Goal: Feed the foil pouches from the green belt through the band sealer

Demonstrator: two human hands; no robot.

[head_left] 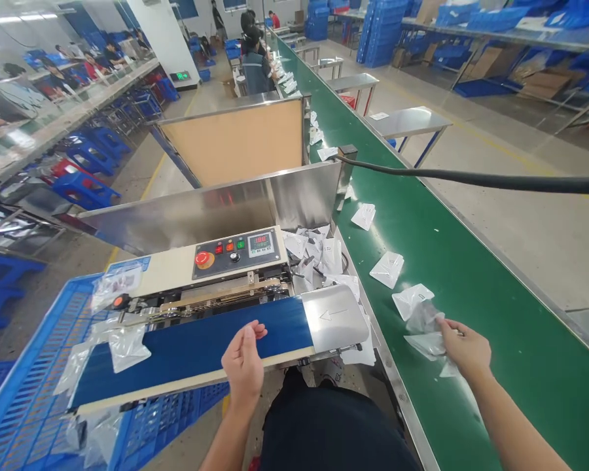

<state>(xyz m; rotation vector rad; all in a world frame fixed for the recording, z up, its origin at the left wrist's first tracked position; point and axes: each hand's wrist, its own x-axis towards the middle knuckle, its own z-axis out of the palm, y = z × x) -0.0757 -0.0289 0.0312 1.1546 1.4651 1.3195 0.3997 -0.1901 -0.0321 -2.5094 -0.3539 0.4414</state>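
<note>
My left hand hovers over the blue belt of a bag sealing machine, its fingers curled together and nothing visible in them. On the right, above the green conveyor belt, my right hand pinches a clear plastic bag. Other white-and-clear packets lie under and beside that bag, partly overlapping, so their edges are hard to separate. Farther up the green belt rest a flat packet and another packet. A sealed-looking bag hangs at the left end of the blue belt.
The machine's control panel has a red stop button. Packets are heaped behind the metal feed plate. A blue crate stands at left. A black cable crosses above the conveyor. A co-worker sits farther along.
</note>
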